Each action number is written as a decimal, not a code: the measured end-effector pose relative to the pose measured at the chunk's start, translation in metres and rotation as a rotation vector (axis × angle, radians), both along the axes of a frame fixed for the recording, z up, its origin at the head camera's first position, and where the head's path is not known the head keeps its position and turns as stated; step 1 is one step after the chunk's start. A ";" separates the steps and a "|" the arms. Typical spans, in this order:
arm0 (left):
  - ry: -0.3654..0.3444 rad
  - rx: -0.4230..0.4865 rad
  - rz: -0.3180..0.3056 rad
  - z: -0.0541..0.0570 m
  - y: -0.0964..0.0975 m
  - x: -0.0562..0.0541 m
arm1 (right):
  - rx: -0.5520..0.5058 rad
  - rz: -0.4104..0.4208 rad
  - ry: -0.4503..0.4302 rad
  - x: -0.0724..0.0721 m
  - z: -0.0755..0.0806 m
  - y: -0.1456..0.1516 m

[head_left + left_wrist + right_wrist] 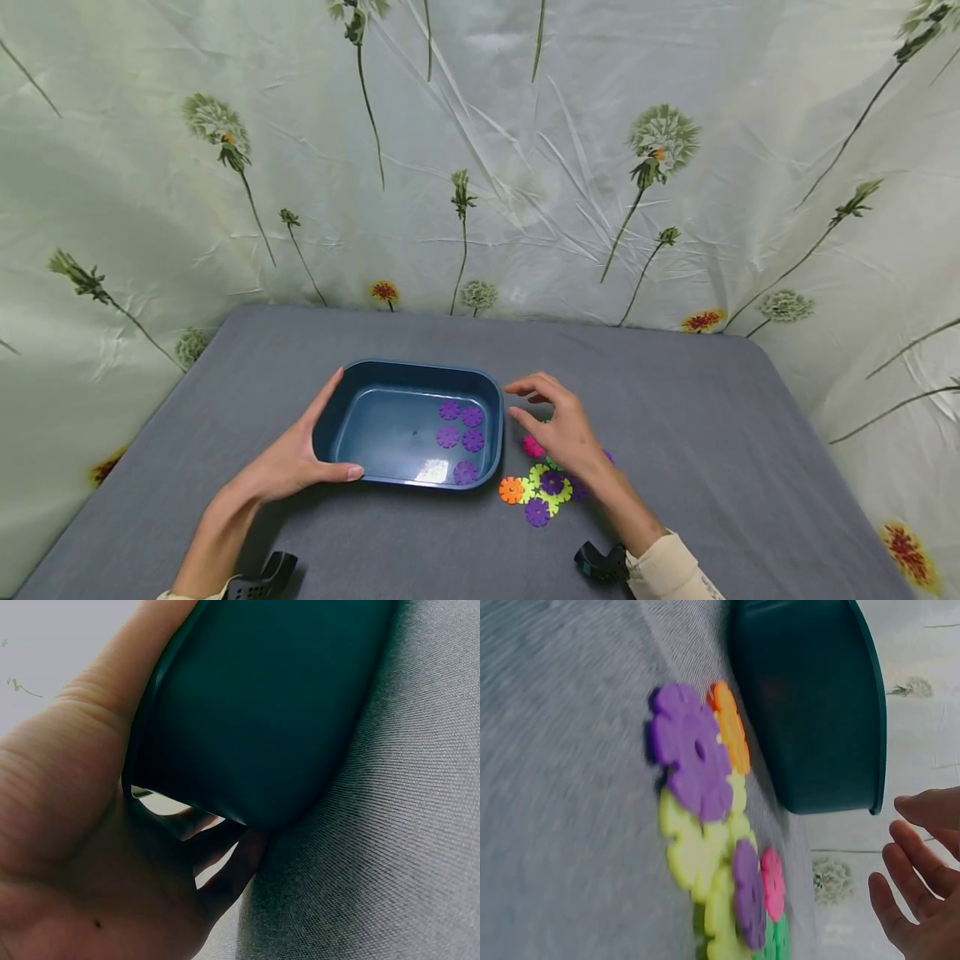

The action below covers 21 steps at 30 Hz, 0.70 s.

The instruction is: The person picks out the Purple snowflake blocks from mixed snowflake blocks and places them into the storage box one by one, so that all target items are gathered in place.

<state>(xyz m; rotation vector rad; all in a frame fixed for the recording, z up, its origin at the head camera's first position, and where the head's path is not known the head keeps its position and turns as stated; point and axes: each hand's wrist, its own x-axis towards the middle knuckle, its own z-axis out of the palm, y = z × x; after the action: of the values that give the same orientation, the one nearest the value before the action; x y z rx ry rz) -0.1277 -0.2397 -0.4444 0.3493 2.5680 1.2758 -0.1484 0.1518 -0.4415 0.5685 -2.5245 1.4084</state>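
Observation:
A dark blue plastic tub [375,429] rests on the table, with several purple flower-shaped discs [447,437] lying flat at its right end. My left hand [296,454] grips the tub's left end, thumb over the near rim and fingers along the outer wall; the left wrist view shows that grip close up. Just off the right rim hovers my right hand [558,425], fingers parted and holding nothing. Below it lies a loose pile of discs: purple [537,512], orange [512,490], yellow [558,502] and pink [773,885], plus some green [778,937]. My hand and forearm partly cover the pile.
A grey cloth covers the table [675,400]. Behind it and at both sides hangs a pale curtain [510,208] printed with dandelions. Black wrist devices [600,562] are worn on both arms.

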 end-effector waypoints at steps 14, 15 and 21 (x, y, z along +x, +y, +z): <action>0.010 0.014 -0.012 0.000 0.002 -0.003 | 0.038 -0.024 0.010 0.008 -0.001 0.026; 0.009 0.015 -0.015 0.000 0.001 -0.002 | 0.041 -0.024 0.012 0.009 -0.003 0.027; 0.006 0.016 -0.013 0.001 -0.002 0.001 | 0.011 -0.011 -0.007 0.016 -0.012 0.034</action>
<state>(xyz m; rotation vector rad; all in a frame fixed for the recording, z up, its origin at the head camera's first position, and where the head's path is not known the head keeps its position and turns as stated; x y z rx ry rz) -0.1268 -0.2415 -0.4437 0.3727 2.5575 1.2934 -0.1320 0.1854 -0.4536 0.5518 -2.5387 1.3963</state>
